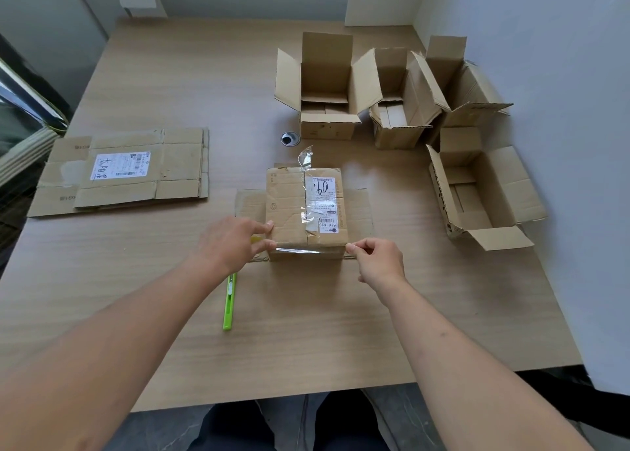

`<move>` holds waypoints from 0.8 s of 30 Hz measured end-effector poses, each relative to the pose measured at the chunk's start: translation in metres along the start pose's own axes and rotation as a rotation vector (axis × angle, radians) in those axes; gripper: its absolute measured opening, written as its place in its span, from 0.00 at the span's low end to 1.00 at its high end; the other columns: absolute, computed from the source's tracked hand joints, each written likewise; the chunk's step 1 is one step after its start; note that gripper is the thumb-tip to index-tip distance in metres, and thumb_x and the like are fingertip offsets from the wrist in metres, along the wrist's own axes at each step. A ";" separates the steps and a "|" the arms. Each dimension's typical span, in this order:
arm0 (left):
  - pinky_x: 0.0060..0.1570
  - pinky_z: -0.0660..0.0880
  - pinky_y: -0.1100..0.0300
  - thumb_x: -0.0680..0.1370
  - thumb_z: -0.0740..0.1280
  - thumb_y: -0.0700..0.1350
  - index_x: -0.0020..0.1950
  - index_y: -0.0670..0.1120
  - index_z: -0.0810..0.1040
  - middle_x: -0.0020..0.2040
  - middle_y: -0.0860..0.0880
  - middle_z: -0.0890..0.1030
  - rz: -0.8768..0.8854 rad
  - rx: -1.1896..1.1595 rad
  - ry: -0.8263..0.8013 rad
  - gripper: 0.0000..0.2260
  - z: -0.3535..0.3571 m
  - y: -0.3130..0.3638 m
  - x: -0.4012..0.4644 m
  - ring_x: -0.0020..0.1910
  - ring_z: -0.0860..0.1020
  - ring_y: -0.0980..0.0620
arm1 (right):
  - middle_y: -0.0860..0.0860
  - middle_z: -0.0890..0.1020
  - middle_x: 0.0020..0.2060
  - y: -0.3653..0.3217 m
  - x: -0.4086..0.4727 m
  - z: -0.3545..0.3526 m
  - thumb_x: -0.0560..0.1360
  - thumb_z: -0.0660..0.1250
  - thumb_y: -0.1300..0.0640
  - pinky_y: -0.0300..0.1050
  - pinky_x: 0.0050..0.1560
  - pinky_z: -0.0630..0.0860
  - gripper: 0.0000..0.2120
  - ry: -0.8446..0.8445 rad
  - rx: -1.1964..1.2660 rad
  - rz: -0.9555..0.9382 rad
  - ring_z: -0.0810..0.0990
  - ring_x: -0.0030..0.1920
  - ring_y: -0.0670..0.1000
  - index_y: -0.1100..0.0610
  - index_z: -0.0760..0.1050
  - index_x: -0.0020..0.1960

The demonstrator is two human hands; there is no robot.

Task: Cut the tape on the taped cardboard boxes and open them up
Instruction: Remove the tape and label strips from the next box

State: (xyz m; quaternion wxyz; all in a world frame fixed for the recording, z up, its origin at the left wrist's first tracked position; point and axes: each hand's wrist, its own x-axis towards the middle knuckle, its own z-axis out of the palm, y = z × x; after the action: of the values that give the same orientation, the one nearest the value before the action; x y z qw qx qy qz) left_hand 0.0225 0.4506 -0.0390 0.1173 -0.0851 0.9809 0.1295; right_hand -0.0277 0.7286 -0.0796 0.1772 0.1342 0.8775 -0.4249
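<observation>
The white label [325, 205] on the taped box [305, 212] reads "516 K20" beside a barcode, with a big handwritten "09". The flattened cardboard [119, 171] carries a label [120, 166] with handwriting too blurred to read.

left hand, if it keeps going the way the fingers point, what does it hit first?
The left hand points right, at the taped box. Its fingertips already look to be on the box's left near corner, so it would meet that box at once. Exact contact is hard to judge.
</observation>
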 end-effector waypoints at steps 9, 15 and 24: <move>0.43 0.70 0.56 0.78 0.69 0.65 0.71 0.60 0.78 0.59 0.50 0.85 0.007 -0.039 0.046 0.23 0.005 0.003 0.001 0.57 0.81 0.47 | 0.39 0.84 0.36 -0.009 0.016 -0.008 0.70 0.78 0.40 0.52 0.48 0.83 0.07 0.016 -0.133 -0.016 0.85 0.39 0.53 0.40 0.83 0.38; 0.47 0.73 0.55 0.77 0.71 0.64 0.70 0.60 0.79 0.58 0.50 0.85 -0.006 -0.091 0.042 0.23 0.006 0.001 0.003 0.56 0.81 0.47 | 0.44 0.85 0.36 -0.011 0.027 -0.012 0.58 0.88 0.47 0.54 0.44 0.85 0.18 0.077 0.129 0.116 0.80 0.24 0.49 0.49 0.84 0.42; 0.46 0.75 0.54 0.76 0.71 0.66 0.69 0.60 0.80 0.56 0.50 0.86 -0.006 -0.088 0.076 0.23 0.011 0.001 0.005 0.54 0.82 0.46 | 0.44 0.81 0.38 -0.008 0.020 -0.009 0.72 0.77 0.62 0.52 0.43 0.81 0.08 0.085 -0.212 -0.592 0.80 0.37 0.49 0.51 0.80 0.43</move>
State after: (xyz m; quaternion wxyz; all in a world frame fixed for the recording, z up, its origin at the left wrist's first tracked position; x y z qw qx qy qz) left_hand 0.0200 0.4540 -0.0506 0.0764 -0.0980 0.9778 0.1688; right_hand -0.0507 0.7328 -0.0773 0.0222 -0.1285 0.9245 -0.3582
